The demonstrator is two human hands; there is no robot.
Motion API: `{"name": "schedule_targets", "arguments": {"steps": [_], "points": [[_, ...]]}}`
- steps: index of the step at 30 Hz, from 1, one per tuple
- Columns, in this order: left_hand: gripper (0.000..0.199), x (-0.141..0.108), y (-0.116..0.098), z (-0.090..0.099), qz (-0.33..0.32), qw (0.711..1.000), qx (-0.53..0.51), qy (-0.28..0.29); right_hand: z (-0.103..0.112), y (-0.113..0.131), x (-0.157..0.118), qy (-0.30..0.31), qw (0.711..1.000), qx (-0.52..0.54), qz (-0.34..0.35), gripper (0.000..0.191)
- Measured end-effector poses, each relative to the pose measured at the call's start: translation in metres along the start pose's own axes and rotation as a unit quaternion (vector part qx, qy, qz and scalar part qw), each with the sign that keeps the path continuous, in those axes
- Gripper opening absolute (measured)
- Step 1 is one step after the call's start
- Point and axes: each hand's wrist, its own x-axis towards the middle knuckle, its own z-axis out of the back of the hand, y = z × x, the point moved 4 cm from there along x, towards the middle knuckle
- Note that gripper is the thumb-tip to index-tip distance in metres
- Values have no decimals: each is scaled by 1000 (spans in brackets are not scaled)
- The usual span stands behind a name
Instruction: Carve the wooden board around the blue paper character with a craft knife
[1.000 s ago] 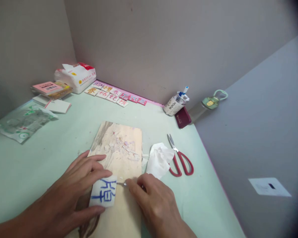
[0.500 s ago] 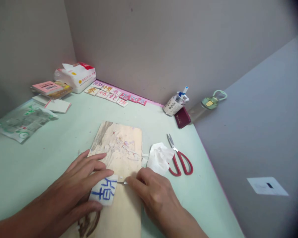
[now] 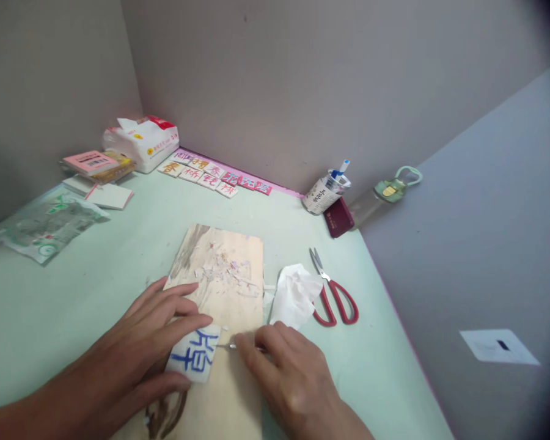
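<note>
My left hand (image 3: 158,333) lies over a white square tile (image 3: 197,357) with a blue painted character. Its thumb and fingers grip the tile's edges against a wooden board (image 3: 236,397). Closed around a slim carving knife (image 3: 231,346) is my right hand (image 3: 296,373); the fingers cover most of the handle. The metal tip meets the tile's right edge. Small pale and reddish shavings (image 3: 227,269) lie scattered over the far part of the board.
Right of the board are a crumpled tissue (image 3: 293,296) and red-handled scissors (image 3: 346,305). Farther back stand a pen cup (image 3: 321,195), a dark red box (image 3: 338,219) and a bottle (image 3: 371,198). Several lettered tiles (image 3: 192,173), a tissue pack (image 3: 142,143) and a plastic packet (image 3: 50,229) lie to the left.
My right hand and the knife tip have shifted slightly toward me along the tile's right edge. The left hand keeps its hold on the tile.
</note>
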Motion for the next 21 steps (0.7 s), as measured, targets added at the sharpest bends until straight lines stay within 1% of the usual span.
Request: {"name": "schedule_targets", "arguments": {"steps": [2, 6, 9, 11, 16, 21], "points": [[61, 0, 0, 0, -1, 1000, 2, 0, -1, -2, -2, -3, 1000, 12, -10, 31], [61, 0, 1, 0, 0, 1000, 5, -4, -2, -6, -6, 39, 996, 69, -43, 27], [60, -1, 1, 0, 5, 1000, 5, -4, 0, -10, -10, 46, 992, 97, -73, 30], [61, -2, 2, 0, 9, 1000, 7, -5, 1, -12, -12, 45, 991, 99, -81, 31], [59, -3, 2, -1, 20, 1000, 13, -3, -2, -9, -10, 62, 991, 100, -60, 32], [62, -4, 2, -1, 25, 1000, 3, 1, -2, -4, -11, 54, 994, 83, -42, 34]]}}
